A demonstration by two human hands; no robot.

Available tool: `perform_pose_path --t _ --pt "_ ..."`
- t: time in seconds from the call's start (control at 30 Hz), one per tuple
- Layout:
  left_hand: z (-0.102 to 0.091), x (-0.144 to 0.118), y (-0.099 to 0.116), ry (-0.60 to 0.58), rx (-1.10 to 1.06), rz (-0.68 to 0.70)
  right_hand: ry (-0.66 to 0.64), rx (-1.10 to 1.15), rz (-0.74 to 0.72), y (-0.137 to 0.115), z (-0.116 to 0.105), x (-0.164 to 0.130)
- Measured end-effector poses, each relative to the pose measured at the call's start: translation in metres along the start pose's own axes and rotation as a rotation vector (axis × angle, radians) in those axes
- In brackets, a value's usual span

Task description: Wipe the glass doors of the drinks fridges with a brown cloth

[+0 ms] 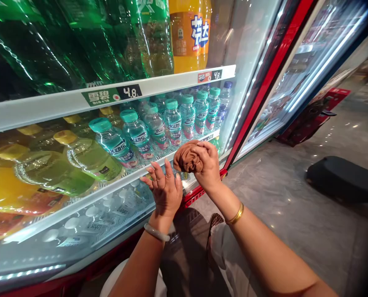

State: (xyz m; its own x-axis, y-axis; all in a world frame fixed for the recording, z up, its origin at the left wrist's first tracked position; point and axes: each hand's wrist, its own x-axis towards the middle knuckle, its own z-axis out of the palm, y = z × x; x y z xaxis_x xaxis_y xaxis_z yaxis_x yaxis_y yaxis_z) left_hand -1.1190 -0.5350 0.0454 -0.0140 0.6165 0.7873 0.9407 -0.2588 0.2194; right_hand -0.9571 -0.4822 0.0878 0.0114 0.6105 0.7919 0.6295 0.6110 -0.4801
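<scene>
A bunched brown cloth (186, 159) is gripped in my right hand (208, 163), close to the front edge of a fridge shelf. To its left, my left hand (163, 185) has its fingers spread and holds nothing. It hovers by the white shelf edge (125, 181); whether its fingertips touch it I cannot tell. Behind both hands stand several clear bottles with turquoise caps (171, 119). At the left of that shelf are bottles of pale green drink with yellow caps (88, 152). White-capped bottles (93, 216) stand on the shelf below.
Big green bottles (103, 45) and an orange bottle (190, 35) fill the upper shelf, above price tags (130, 91). A red door frame (264, 82) rises at the right. On the floor (283, 218) is a dark rounded object (335, 177). My legs show below.
</scene>
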Motion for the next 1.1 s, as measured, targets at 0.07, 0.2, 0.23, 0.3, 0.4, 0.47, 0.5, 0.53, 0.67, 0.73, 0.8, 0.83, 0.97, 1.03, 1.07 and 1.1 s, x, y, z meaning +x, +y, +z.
perform_pose_path --t 0.07,0.2,0.23,0.3,0.4,0.47,0.5,0.53,0.67,0.73,0.8,0.83,0.97,1.03,1.07,1.1 --pt "0.001 0.001 -0.001 -0.001 -0.015 0.014 -0.086 -0.013 -0.029 0.006 -0.001 -0.004" --pt "0.004 0.000 -0.001 0.006 -0.023 0.012 -0.065 -0.054 0.031 0.033 -0.008 -0.004" --pt "0.005 -0.001 0.000 0.005 -0.016 0.008 -0.021 -0.069 0.065 0.037 -0.010 -0.003" --pt "0.008 -0.003 0.004 -0.008 -0.011 -0.002 0.056 -0.077 0.098 0.037 -0.010 -0.001" --pt "0.012 -0.005 0.010 -0.044 -0.034 -0.005 0.015 -0.018 0.022 0.021 -0.005 -0.004" --pt "0.014 -0.006 0.013 -0.063 -0.040 0.000 -0.095 0.003 -0.054 0.010 -0.001 -0.008" --pt "0.015 -0.006 0.013 -0.069 -0.036 0.002 -0.148 -0.004 -0.081 0.009 0.000 -0.009" --pt "0.016 -0.006 0.014 -0.077 -0.030 0.003 -0.179 -0.017 -0.091 0.010 -0.001 -0.009" --pt "0.014 -0.003 0.015 -0.074 -0.056 0.031 -0.005 -0.051 0.068 0.030 -0.008 0.001" --pt "0.013 -0.002 0.015 -0.066 -0.089 0.048 0.140 -0.068 0.171 0.036 -0.009 0.005" --pt "0.011 -0.001 0.014 -0.068 -0.110 0.041 0.170 -0.066 0.174 0.031 -0.006 0.004" --pt "0.011 -0.001 0.013 -0.071 -0.113 0.028 0.138 -0.056 0.151 0.026 -0.004 0.000" --pt "0.013 0.000 0.008 -0.098 -0.107 -0.050 -0.152 -0.033 0.120 0.009 0.003 -0.015" --pt "0.013 0.001 0.008 -0.121 -0.100 -0.080 -0.239 -0.044 0.172 0.014 -0.001 -0.016" --pt "0.012 0.001 0.009 -0.129 -0.094 -0.088 -0.234 -0.051 0.211 0.020 -0.004 -0.013" --pt "0.012 0.001 0.009 -0.135 -0.087 -0.091 -0.194 -0.061 0.257 0.026 -0.008 -0.009"
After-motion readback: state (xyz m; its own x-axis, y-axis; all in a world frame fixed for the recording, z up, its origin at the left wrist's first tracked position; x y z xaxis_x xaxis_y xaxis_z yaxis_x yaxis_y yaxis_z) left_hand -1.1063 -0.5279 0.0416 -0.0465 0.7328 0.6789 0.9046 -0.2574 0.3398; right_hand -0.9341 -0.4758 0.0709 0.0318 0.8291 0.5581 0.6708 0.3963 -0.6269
